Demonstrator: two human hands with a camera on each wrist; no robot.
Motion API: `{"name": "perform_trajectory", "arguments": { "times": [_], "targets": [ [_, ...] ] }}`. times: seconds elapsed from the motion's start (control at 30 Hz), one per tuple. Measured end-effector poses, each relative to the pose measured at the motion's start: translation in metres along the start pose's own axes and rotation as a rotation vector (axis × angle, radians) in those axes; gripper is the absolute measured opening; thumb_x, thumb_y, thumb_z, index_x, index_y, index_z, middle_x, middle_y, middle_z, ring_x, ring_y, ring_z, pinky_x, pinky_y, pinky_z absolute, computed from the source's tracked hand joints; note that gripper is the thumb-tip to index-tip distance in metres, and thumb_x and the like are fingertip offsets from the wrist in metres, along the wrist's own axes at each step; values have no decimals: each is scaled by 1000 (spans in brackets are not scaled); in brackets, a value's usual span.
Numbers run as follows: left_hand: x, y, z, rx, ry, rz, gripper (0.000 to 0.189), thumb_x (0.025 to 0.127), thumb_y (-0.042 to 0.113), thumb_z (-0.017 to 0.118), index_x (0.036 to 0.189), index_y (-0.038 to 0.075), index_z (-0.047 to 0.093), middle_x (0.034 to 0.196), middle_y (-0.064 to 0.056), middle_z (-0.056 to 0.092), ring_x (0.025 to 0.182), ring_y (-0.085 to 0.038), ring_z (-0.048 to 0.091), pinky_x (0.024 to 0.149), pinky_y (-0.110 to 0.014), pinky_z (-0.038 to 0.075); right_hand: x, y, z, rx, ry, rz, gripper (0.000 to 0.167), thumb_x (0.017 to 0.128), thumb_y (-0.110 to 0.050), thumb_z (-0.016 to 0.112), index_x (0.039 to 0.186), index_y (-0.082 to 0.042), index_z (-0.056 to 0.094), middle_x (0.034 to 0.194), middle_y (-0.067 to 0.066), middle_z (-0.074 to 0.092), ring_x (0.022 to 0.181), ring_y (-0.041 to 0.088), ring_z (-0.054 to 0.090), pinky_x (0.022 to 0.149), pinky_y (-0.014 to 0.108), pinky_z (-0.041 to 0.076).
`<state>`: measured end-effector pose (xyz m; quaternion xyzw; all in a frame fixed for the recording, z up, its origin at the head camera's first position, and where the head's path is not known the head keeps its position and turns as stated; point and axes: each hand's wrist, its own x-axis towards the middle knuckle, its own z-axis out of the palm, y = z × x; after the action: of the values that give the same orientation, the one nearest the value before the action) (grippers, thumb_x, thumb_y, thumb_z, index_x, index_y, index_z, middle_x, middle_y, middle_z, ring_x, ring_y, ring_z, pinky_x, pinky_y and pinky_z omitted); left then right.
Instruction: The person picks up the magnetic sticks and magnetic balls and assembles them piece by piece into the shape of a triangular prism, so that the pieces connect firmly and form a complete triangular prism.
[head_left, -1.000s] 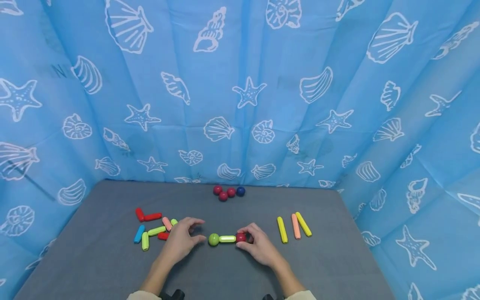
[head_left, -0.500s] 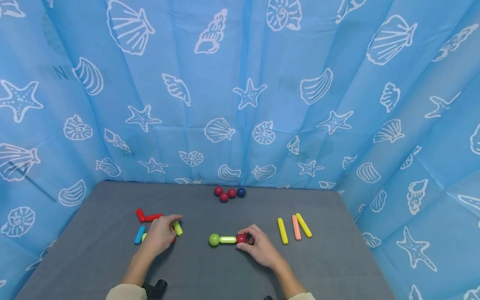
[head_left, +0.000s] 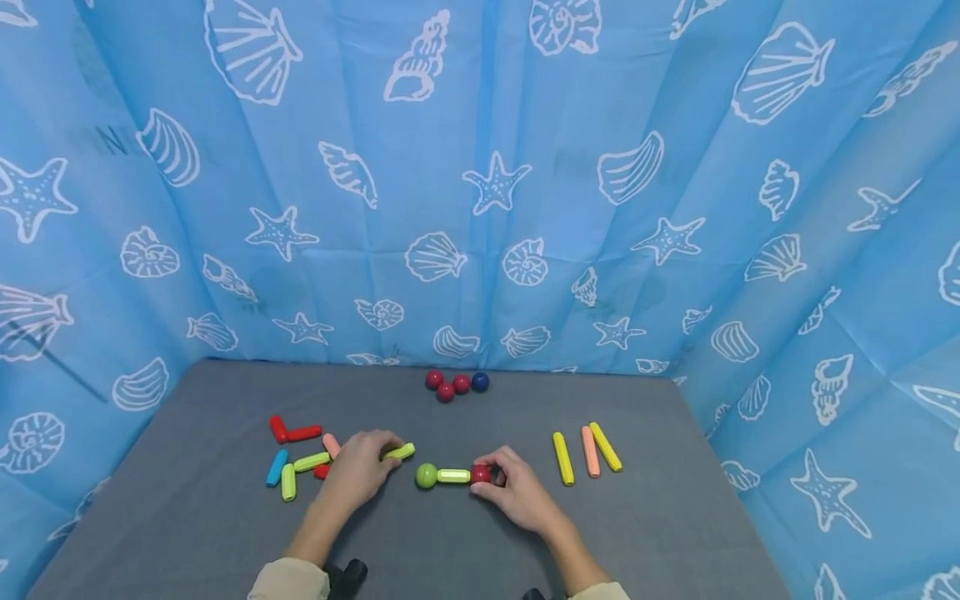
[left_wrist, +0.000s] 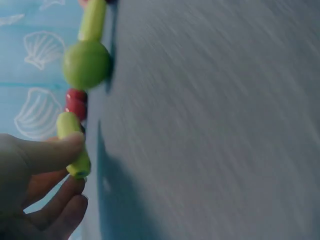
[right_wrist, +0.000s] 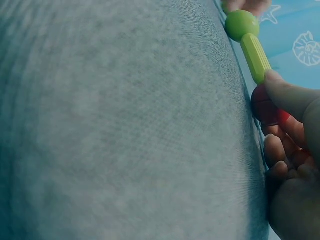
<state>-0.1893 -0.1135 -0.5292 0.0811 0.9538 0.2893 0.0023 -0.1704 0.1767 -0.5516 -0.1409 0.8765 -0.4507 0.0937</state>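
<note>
My left hand (head_left: 360, 468) pinches a short lime-green stick (left_wrist: 75, 145) between thumb and fingers. Just right of it in the head view lies a joined piece: a green ball (head_left: 426, 476), a lime-green stick (head_left: 453, 476) and a dark red ball (head_left: 480, 473) in a row. Thumb and fingers of my right hand (head_left: 517, 492) grip the red ball, also seen in the right wrist view as a red ball (right_wrist: 264, 105). A gap separates the held stick from the green ball.
Short sticks in red (head_left: 303, 433), blue (head_left: 277, 468), pink (head_left: 332, 445) and green (head_left: 288, 482) lie left of my left hand. At the back sit several red balls (head_left: 446, 391) and a blue ball (head_left: 480, 382). Longer yellow sticks (head_left: 563, 458) and a pink stick (head_left: 590, 452) lie right.
My left hand went left to the pile of short sticks, took a lime-green one and came back right with it. The right hand has stayed on the red ball.
</note>
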Motion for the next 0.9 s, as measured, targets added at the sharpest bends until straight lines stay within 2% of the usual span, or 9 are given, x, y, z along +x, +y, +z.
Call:
{"name": "perform_trajectory", "arguments": {
  "times": [0.13,0.23,0.5,0.77,0.9],
  "targets": [
    [10,15,5,-224,24,-50,30,88,19,80,118,19,72,106,2,74,89,-12,67,79,-38,58,-1,0,0,-8,8,0,37,91,-36,77,122,-16,70,104,-1,58,82,9,50,68,20,42],
    [17,23,11,-337,18,-74,32,90,22,79,121,19,70,108,1,74,87,-10,69,75,-35,58,-1,0,0,-9,12,-1,37,91,-36,77,122,-16,70,103,-1,58,82,9,50,68,20,43],
    [27,29,24,-336,-53,-103,31,91,24,78,121,18,71,107,0,75,85,-10,67,74,-34,57,0,0,0,-8,9,1,36,92,-36,77,122,-17,69,104,-2,58,82,9,50,69,20,43],
    [24,34,33,-323,-120,-109,33,92,27,77,121,13,71,108,-2,75,85,-10,66,75,-34,58,-1,-2,-1,-8,12,2,35,92,-34,77,121,-17,70,103,-1,58,81,8,50,68,20,42],
    [19,35,36,-330,-117,-102,33,93,27,75,122,12,71,109,-3,74,88,-11,67,74,-34,58,-1,-3,1,-4,6,5,35,92,-34,76,122,-17,69,104,-1,58,80,8,49,67,20,43]
  ]
}}
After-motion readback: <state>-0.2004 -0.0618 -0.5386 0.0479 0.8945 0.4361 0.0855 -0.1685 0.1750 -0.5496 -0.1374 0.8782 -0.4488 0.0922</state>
